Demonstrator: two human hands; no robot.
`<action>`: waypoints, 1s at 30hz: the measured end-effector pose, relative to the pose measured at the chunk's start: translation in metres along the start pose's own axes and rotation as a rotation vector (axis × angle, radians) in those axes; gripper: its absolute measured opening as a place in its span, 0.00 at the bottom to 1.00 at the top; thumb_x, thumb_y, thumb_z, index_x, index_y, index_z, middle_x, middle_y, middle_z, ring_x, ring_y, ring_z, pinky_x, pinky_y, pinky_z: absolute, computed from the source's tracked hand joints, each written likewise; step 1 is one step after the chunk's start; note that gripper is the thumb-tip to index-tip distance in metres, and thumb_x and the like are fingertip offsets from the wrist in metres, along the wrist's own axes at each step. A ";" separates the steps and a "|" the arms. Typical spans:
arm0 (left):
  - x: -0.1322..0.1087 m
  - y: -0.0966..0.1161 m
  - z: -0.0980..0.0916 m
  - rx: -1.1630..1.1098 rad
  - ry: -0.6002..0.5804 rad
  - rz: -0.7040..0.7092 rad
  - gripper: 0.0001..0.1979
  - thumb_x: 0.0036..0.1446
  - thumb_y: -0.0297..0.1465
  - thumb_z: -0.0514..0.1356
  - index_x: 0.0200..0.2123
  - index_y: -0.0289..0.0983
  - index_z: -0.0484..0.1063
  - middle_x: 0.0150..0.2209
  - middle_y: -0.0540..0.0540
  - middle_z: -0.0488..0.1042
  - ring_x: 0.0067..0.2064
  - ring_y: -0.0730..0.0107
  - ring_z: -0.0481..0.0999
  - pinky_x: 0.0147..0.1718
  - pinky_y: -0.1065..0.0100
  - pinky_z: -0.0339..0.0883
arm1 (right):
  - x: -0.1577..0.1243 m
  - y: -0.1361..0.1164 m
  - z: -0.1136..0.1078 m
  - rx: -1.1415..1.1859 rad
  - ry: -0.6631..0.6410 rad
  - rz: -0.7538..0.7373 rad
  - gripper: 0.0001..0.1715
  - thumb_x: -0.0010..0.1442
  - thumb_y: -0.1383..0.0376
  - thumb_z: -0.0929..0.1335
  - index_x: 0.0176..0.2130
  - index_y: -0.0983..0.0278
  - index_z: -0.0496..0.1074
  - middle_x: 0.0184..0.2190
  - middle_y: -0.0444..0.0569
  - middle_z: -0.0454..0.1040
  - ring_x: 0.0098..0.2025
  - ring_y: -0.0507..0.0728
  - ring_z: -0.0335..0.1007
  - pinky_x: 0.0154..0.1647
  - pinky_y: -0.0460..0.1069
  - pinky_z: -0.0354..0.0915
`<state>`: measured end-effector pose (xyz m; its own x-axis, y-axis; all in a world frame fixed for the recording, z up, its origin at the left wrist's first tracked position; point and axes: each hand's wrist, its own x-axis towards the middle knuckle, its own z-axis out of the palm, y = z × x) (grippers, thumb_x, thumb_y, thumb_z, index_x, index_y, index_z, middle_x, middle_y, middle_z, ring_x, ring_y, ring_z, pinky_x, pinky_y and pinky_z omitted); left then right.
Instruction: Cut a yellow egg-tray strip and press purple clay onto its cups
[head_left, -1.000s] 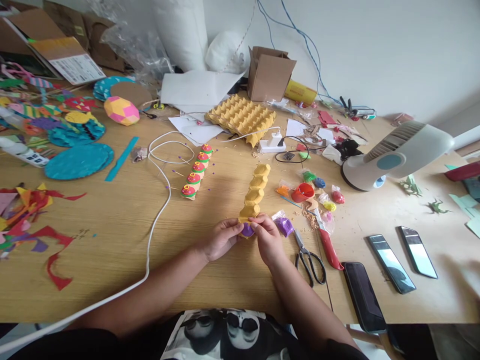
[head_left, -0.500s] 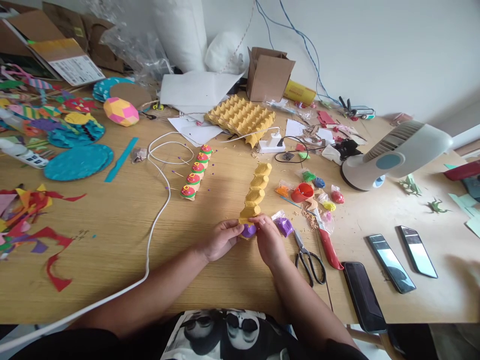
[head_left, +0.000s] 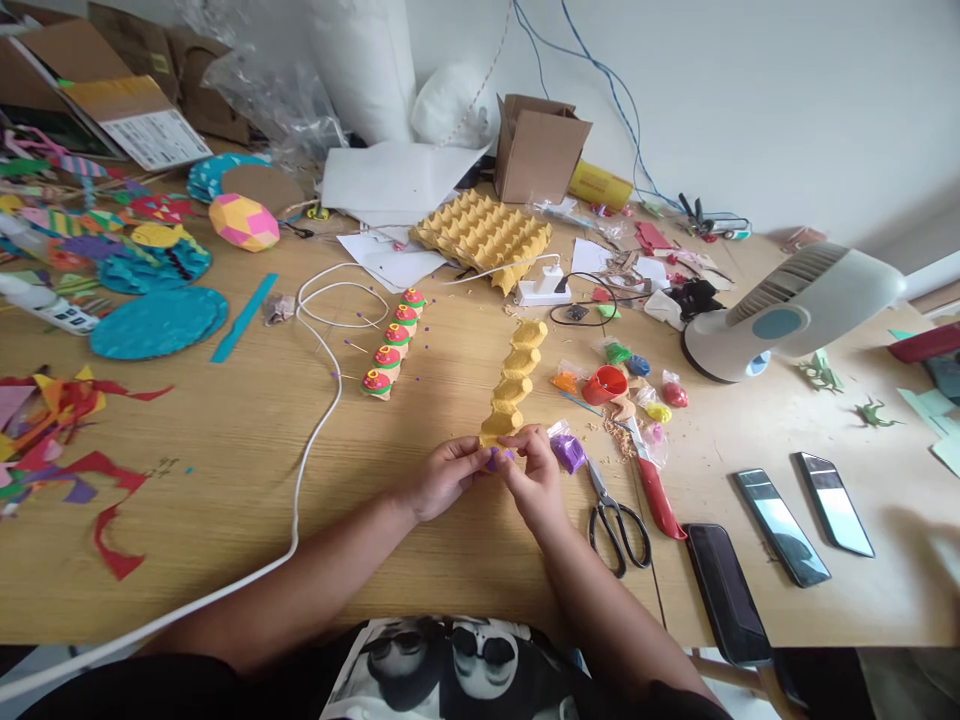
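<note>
Both hands meet at the near end of a yellow egg-carton strip (head_left: 514, 388), a row of several cups stretching away from me. Purple clay (head_left: 498, 458) covers the nearest cup, mostly hidden by my fingers. My left hand (head_left: 442, 478) grips that end from the left, thumb on the clay. From the right, my right hand (head_left: 536, 480) pinches the same end with thumb and fingers. A bag of purple clay (head_left: 568, 452) lies just right of my right hand. Left of the strip stands a decorated egg-carton caterpillar (head_left: 390, 345) with red and green clay and purple-tipped sticks.
Scissors (head_left: 619, 525), a red-handled knife (head_left: 660, 495) and several phones (head_left: 724, 590) lie to the right. Small clay bags surround a red cup (head_left: 606, 384). A white fan (head_left: 787, 305) stands beyond. An egg tray (head_left: 484, 235) sits behind; a white cable (head_left: 300, 480) crosses the left side.
My right thumb has moved down onto the purple clay, covering more of it, and the right fingers have shifted. The strip has tilted slightly; the left hand stays nearly still.
</note>
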<state>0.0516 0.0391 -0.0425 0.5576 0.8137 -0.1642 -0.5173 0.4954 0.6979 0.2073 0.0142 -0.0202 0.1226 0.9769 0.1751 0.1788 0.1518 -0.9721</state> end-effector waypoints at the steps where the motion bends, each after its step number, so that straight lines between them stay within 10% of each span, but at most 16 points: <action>1: 0.000 -0.001 0.000 0.004 -0.002 0.003 0.11 0.58 0.36 0.68 0.37 0.33 0.82 0.36 0.42 0.80 0.41 0.66 0.76 0.46 0.66 0.65 | 0.000 0.001 0.000 0.002 0.004 -0.005 0.04 0.57 0.61 0.73 0.35 0.58 0.76 0.35 0.46 0.65 0.41 0.58 0.63 0.47 0.54 0.60; 19: -0.003 0.004 0.003 0.001 -0.027 -0.005 0.10 0.58 0.36 0.68 0.38 0.34 0.83 0.39 0.41 0.82 0.41 0.66 0.78 0.47 0.66 0.68 | 0.001 -0.002 0.000 -0.098 -0.026 -0.176 0.03 0.58 0.63 0.72 0.35 0.58 0.74 0.34 0.46 0.65 0.39 0.58 0.63 0.42 0.54 0.60; 30: -0.002 -0.005 -0.002 0.224 -0.093 0.048 0.16 0.61 0.37 0.65 0.50 0.37 0.81 0.51 0.40 0.80 0.56 0.57 0.73 0.61 0.58 0.59 | -0.010 0.009 0.012 0.194 0.085 -0.013 0.04 0.57 0.65 0.70 0.30 0.60 0.70 0.34 0.45 0.64 0.40 0.56 0.62 0.42 0.52 0.62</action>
<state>0.0515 0.0355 -0.0469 0.5983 0.7982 -0.0696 -0.3940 0.3687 0.8419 0.1963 0.0070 -0.0323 0.2051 0.9597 0.1921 -0.0099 0.1983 -0.9801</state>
